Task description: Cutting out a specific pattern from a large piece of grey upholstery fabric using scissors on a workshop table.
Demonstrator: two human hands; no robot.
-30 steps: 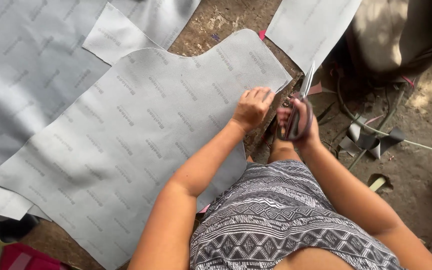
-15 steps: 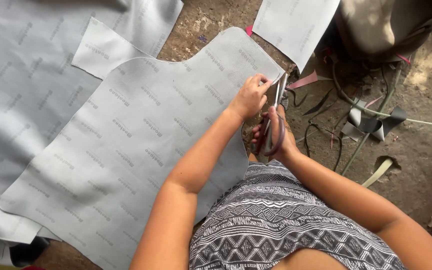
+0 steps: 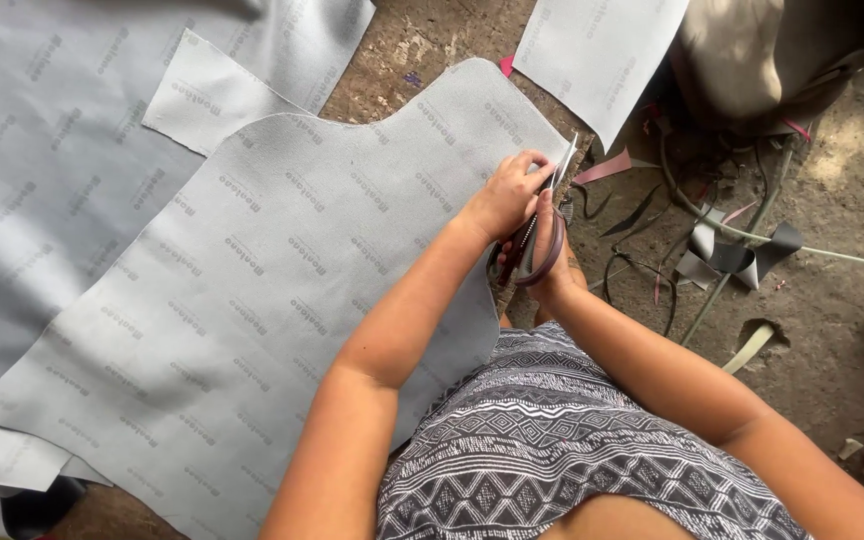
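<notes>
A large grey sheet of printed material (image 3: 252, 290) lies on the dirt floor in front of me. My left hand (image 3: 504, 196) presses on its right edge, fingers curled over the border. My right hand (image 3: 544, 262) grips a pair of scissors (image 3: 540, 225) with dark reddish handles. The blades point up and away along the sheet's right edge, right beside my left fingers. My patterned dress (image 3: 552, 440) fills the bottom of the view.
More grey sheets lie at the left (image 3: 42, 150) and at the top (image 3: 602, 50). Scraps, strips and cords (image 3: 722, 250) litter the dirt floor on the right. A bulky beige object (image 3: 772, 50) sits at the top right.
Both hands have travelled farther along the sheet's right edge, scissors moving with them. My left hand has closed in on the blades. The view has drifted slightly.
</notes>
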